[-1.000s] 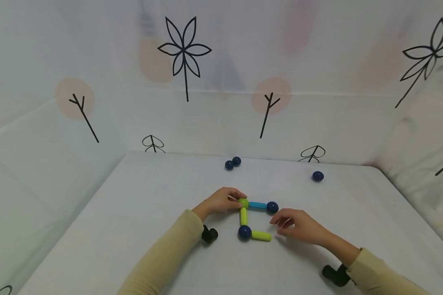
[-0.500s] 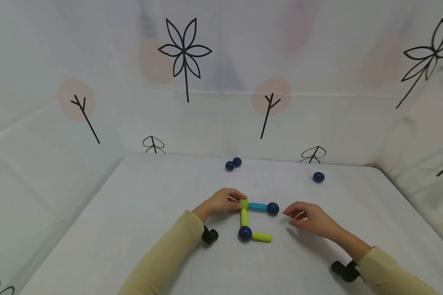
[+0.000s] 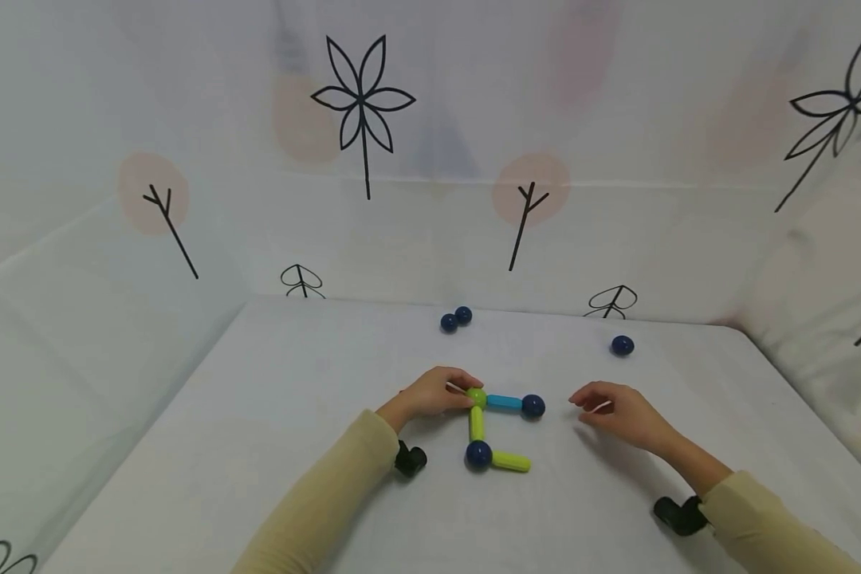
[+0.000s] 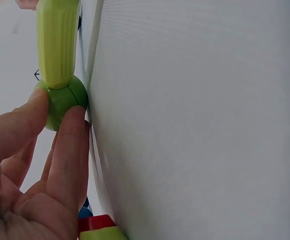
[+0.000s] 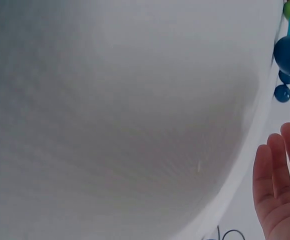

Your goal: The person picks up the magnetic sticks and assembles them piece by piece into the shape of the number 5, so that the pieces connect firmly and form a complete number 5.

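Observation:
My left hand [image 3: 434, 391] pinches a green ball [image 4: 60, 102] between thumb and fingers. From that ball a blue stick [image 3: 505, 402] runs right to a dark blue ball [image 3: 533, 406], and a yellow-green stick [image 3: 477, 424] runs toward me to a second dark blue ball [image 3: 478, 454]. Another yellow-green stick [image 3: 511, 461] points right from this second ball, its far end free. To the right of the joined pieces, apart from them, my right hand [image 3: 620, 412] hovers over the table with loosely bent fingers and nothing in it.
Two dark blue balls [image 3: 449, 323] lie together near the back edge of the white table [image 3: 294, 359]. A single dark blue ball [image 3: 623, 345] lies at the back right. A red piece [image 4: 97, 221] and a yellow-green piece [image 4: 105, 234] show behind my left hand.
My right hand has moved right and away from me, leaving the joined pieces. My left hand keeps its pinch on the green ball, and the pieces stay in place.

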A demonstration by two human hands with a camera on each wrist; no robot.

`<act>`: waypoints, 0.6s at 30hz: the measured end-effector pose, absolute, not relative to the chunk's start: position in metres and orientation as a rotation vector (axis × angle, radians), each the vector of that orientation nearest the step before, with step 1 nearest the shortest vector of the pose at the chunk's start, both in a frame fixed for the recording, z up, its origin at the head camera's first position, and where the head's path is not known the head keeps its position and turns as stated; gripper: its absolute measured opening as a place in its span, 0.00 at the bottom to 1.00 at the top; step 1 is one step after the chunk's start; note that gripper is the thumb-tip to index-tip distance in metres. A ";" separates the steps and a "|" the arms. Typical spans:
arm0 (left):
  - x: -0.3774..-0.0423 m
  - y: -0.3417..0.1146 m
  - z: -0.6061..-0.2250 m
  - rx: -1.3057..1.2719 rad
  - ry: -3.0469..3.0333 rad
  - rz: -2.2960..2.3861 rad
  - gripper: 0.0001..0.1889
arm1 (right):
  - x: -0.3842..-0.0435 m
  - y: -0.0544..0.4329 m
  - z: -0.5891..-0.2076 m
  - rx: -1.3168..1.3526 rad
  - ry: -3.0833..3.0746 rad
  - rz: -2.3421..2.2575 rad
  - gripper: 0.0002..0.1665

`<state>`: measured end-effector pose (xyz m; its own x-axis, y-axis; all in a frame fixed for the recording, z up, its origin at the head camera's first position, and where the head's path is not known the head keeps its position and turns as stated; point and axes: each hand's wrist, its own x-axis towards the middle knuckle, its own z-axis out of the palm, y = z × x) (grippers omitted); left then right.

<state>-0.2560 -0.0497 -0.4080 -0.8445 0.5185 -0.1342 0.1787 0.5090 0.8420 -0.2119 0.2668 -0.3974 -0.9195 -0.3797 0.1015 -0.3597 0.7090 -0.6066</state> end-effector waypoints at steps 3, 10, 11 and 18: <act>-0.256 -0.050 -0.408 0.572 2.395 1.254 0.15 | -0.216 0.270 -0.397 -0.597 2.873 -1.016 0.13; -0.257 -0.049 -0.408 0.558 2.402 1.248 0.14 | -0.224 0.278 -0.399 -0.542 2.894 -1.008 0.13; -0.257 -0.049 -0.408 0.553 2.403 1.247 0.14 | -0.225 0.279 -0.400 -0.538 2.903 -1.006 0.13; -0.257 -0.050 -0.408 0.551 2.401 1.253 0.14 | -0.231 0.289 -0.401 -0.515 2.951 -1.003 0.13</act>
